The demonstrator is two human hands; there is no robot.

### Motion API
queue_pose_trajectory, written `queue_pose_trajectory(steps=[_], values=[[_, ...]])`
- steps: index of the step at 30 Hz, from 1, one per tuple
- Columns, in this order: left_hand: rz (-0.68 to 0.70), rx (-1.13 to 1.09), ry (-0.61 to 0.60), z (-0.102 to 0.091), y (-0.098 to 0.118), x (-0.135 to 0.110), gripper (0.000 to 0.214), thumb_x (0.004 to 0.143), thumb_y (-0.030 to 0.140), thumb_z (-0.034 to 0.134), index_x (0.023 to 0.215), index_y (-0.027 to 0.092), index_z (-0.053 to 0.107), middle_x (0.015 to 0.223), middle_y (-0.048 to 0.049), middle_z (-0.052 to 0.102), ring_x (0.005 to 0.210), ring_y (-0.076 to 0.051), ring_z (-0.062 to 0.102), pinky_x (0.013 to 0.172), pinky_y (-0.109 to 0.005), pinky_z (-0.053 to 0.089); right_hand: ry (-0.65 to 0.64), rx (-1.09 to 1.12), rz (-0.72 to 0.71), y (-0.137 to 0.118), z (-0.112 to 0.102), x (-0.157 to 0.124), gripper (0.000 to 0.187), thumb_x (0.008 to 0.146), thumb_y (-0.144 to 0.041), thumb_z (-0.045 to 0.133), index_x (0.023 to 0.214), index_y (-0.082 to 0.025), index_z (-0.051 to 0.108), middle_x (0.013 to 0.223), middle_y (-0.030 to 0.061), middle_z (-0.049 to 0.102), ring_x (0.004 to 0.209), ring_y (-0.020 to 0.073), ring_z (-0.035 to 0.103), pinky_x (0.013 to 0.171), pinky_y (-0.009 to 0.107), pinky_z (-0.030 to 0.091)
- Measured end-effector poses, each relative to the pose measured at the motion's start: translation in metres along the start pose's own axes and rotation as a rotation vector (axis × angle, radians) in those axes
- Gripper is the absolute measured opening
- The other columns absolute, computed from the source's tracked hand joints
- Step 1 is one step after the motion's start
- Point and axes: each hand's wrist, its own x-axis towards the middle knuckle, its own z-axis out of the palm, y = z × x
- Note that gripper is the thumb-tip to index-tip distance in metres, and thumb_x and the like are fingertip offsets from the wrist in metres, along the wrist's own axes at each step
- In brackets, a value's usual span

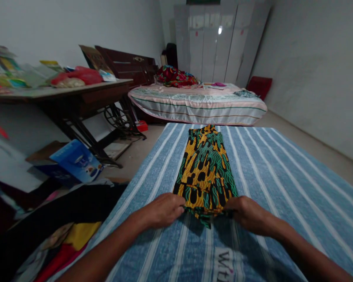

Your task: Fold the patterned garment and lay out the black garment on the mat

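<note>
A folded cloth [206,164] printed in green, yellow and black lies lengthwise on a blue sheet with white stripes [282,180]. My left hand [163,209] pinches the cloth's near left corner, fingers closed on the fabric. Gripping the near right corner is my right hand [247,213], also closed on the cloth. The near edge of the cloth is lifted slightly and bunched between the two hands.
A dark pile of clothes [70,219] lies at the left of the sheet. A second bed [200,103] with a red bundle stands behind. A cluttered sewing table [64,94] and a blue box [76,160] are at left. White wardrobes [217,43] stand at the back.
</note>
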Motion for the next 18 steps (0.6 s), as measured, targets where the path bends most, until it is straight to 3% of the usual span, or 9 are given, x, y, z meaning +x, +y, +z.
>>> queue_pose_trajectory(steps=[4,7,10,12,18], values=[[0.013,-0.200,-0.011,-0.039,-0.022,0.047,0.017,0.073,0.016,0.046,0.057,0.017,0.053,0.055,0.0044,0.047,0.052,-0.010,0.044,0.052,-0.020,0.031,-0.130,0.220,0.073,0.028,-0.045,0.051,0.030,0.056,-0.006,0.039,0.068,-0.017,0.064,0.057,-0.0038,0.056,0.053,0.0107,0.052,0.048,0.019,0.036],[-0.081,-0.270,0.089,-0.050,-0.050,0.093,0.018,0.069,0.016,0.050,0.051,0.016,0.053,0.048,0.0053,0.043,0.048,-0.009,0.040,0.050,-0.020,0.028,-0.037,0.228,0.179,0.058,-0.055,0.088,0.029,0.057,-0.009,0.040,0.068,-0.016,0.065,0.056,-0.0034,0.057,0.049,0.0109,0.050,0.045,0.020,0.034],[-0.118,-0.268,0.154,-0.040,-0.076,0.127,0.020,0.068,0.014,0.049,0.049,0.015,0.055,0.047,0.0045,0.044,0.048,-0.009,0.041,0.051,-0.022,0.029,0.074,0.201,0.217,0.081,-0.047,0.108,0.021,0.059,-0.010,0.043,0.063,-0.017,0.062,0.055,-0.0034,0.056,0.052,0.0110,0.051,0.048,0.020,0.036],[-0.121,-0.266,0.181,-0.028,-0.088,0.137,0.019,0.068,0.014,0.050,0.052,0.014,0.059,0.049,0.0036,0.048,0.051,-0.010,0.044,0.053,-0.022,0.030,0.119,0.189,0.230,0.091,-0.037,0.110,0.018,0.062,-0.011,0.045,0.065,-0.017,0.062,0.058,-0.0034,0.057,0.054,0.0114,0.052,0.050,0.021,0.037],[-0.146,-0.282,0.262,-0.013,-0.102,0.132,0.011,0.067,0.018,0.058,0.068,0.015,0.068,0.063,0.0005,0.060,0.062,-0.013,0.053,0.062,-0.025,0.036,0.246,0.155,0.278,0.102,-0.021,0.094,0.026,0.073,-0.018,0.049,0.092,-0.017,0.066,0.075,0.0002,0.067,0.066,0.0157,0.061,0.059,0.024,0.044]])
